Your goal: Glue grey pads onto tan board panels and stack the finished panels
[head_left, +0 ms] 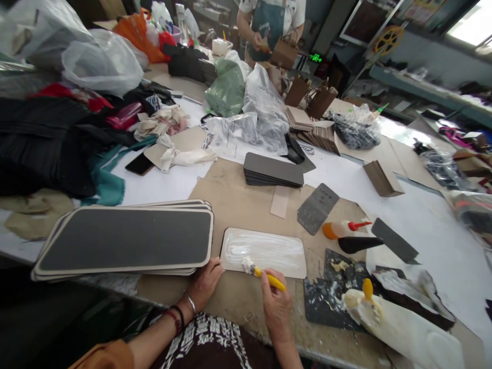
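My right hand [277,302] is closed round the yellow handle of a glue brush [271,279]. The white-coated bristles touch a beige rectangular panel [284,262] lying flat on brown board. Wet white streaks, apparently glue, cover much of the panel's top. My left hand [207,279] is at the panel's lower left corner, fingers drawn together and fingertips pinching its edge. Just left of that hand lies a stack of larger dark grey panels with beige borders [126,238].
Right of the panel are a glue-smeared dark board [317,297], a whitish container [415,323] with a yellow handle on it, and a red-tipped bottle [340,229]. Farther back sit stacked grey pieces [272,169], a phone [139,164] and plastic bags [265,102]. A person [272,25] stands across the table.
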Tool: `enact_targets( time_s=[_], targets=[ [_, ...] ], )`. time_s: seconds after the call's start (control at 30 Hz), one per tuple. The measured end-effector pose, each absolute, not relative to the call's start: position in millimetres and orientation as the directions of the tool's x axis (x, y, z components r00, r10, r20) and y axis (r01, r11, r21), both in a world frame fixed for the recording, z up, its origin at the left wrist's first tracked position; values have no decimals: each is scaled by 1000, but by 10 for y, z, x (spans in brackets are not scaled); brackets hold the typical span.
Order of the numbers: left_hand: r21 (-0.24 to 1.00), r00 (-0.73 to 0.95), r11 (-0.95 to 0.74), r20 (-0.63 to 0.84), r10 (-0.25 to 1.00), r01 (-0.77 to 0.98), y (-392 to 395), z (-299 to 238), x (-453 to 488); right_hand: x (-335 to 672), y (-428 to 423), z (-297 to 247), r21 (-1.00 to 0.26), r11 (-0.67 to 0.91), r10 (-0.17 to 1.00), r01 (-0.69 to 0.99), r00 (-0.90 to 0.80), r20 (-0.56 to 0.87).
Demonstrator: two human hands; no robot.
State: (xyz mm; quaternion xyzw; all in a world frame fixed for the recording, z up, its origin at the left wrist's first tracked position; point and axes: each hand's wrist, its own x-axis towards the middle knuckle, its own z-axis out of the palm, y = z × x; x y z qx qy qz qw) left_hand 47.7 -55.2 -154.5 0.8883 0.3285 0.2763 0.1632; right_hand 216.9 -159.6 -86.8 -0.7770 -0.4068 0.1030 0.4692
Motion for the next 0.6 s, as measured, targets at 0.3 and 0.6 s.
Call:
enact_targets(
  time_s=[0.3,0.6],
  targets=[
    [463,622,-726,386,681,509,-558,-1506,487,1967,-1244,-795,-892,-109,765,439,610,207],
    [478,585,-747,469,661,461,-541,-1551,477,3060,-1745,-897,-687,-474,501,551,810,305]
  ],
)
